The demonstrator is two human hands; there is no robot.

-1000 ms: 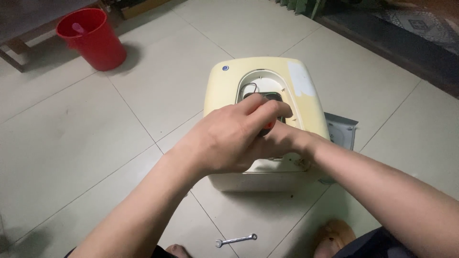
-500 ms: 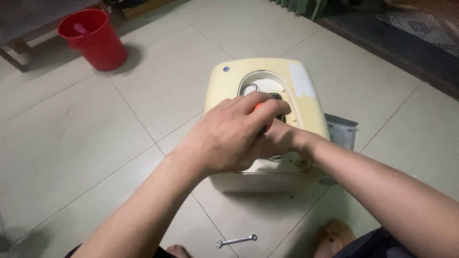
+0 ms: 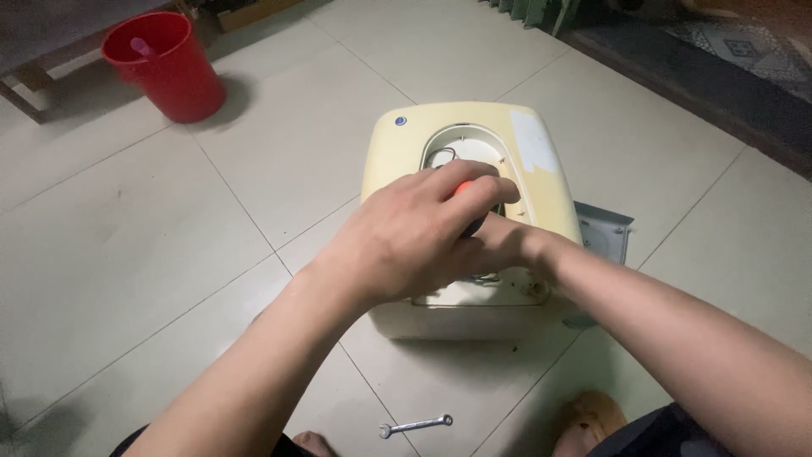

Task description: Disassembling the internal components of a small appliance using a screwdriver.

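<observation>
Screwdriver handle (image 3: 470, 189), orange with a dark part below it, shows only as a small patch between the fingers of the left hand (image 3: 414, 237), which are clenched around it from above. The tool stands over the oval opening (image 3: 467, 145) in the top of a cream-coloured appliance housing (image 3: 397, 156) that sits on the floor; its shaft and tip are hidden under the hand, so what they touch cannot be told. The right hand (image 3: 499, 244) lies just beneath and behind the left one, mostly covered by it. Its fingers are out of sight, and whether they grip anything or lie loose cannot be told; only the wrist and the forearm running in from the lower right are plain.

Inside the opening, some wires (image 3: 441, 156) curl near the far rim. A small blue round badge (image 3: 400, 121) sits on the housing's far left corner, and a paler rectangular patch (image 3: 534, 151) marks its right side. A grey metal plate (image 3: 607, 235) lies on the floor touching or just beside the housing's right edge.

On the pale tiled floor (image 3: 169, 237), near the bottom of the view, lies a small silver spanner (image 3: 414, 425), well apart from the housing. A foot (image 3: 590, 415) shows at the lower right, near the spanner. Far off at the upper left stands a red bucket (image 3: 165, 68), with a pale handle of something poking up inside it.
</observation>
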